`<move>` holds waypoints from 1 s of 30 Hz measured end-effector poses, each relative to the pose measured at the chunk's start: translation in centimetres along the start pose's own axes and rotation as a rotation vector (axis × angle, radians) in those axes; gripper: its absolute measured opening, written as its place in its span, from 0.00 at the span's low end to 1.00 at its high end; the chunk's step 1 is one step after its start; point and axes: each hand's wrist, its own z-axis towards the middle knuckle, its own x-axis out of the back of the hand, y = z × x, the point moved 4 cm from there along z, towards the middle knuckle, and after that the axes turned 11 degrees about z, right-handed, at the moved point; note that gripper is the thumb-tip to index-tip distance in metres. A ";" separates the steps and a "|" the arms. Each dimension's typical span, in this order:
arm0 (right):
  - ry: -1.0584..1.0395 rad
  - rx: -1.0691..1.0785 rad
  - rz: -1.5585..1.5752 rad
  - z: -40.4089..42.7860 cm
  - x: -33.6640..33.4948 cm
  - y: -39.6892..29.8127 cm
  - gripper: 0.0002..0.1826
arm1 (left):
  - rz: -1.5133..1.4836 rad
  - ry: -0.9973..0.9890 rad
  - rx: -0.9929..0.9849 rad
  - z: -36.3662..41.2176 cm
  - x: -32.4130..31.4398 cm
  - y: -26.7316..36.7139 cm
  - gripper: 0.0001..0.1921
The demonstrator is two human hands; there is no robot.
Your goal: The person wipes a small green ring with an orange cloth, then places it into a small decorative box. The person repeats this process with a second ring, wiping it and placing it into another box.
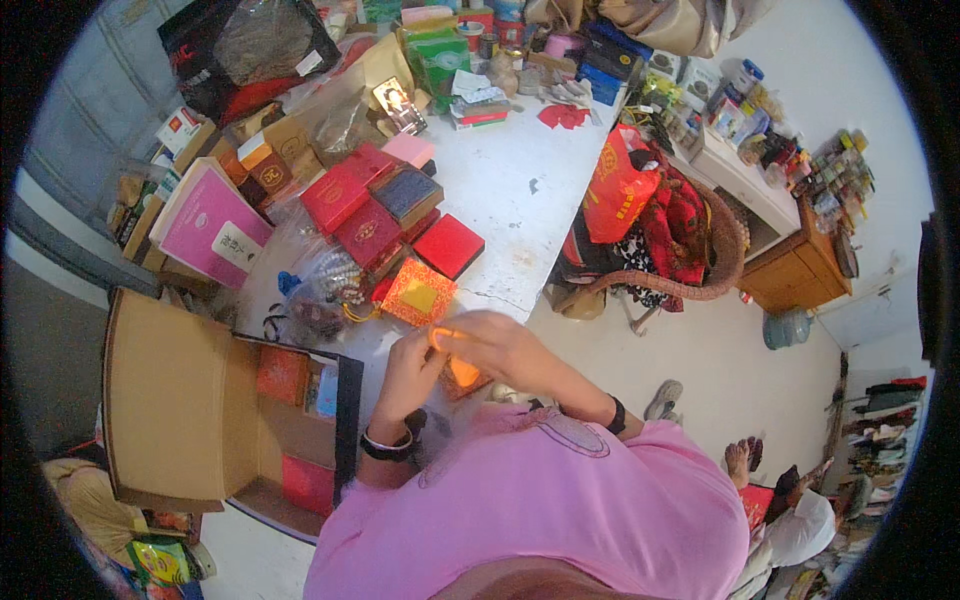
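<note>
Near the table's front edge, my left hand (407, 373) and my right hand (504, 346) meet over an orange loop-like band (444, 337). Both hands have their fingers closed on it; motion blur hides its exact kind. Just below my right hand lies an orange piece (463, 371), set on or in a small brown box (459, 390) that is partly hidden. An orange patterned box with a yellow label (418, 292) sits right beyond my fingers. To its left is a clear plastic bag (330, 277) with pale bead strings in it.
Red gift boxes (369, 229) are heaped on the white table (499, 176). At left stands an open cardboard box (176, 405) with small boxes inside. Right of the table is a wicker basket (724, 240) with clothes. A seated person (799, 525) is at lower right.
</note>
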 end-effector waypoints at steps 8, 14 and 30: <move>0.077 -0.169 0.166 -0.7 -1.4 0.6 0.30 | -0.136 -0.169 0.138 -0.4 -0.1 -0.9 0.06; 0.098 -0.235 0.265 -0.9 -1.1 1.7 0.24 | -0.227 -0.245 0.090 -0.2 -0.5 -1.0 0.08; 0.136 -0.082 -0.066 -1.7 -0.4 1.8 0.15 | -0.194 -0.174 0.124 -0.4 -1.0 -0.3 0.14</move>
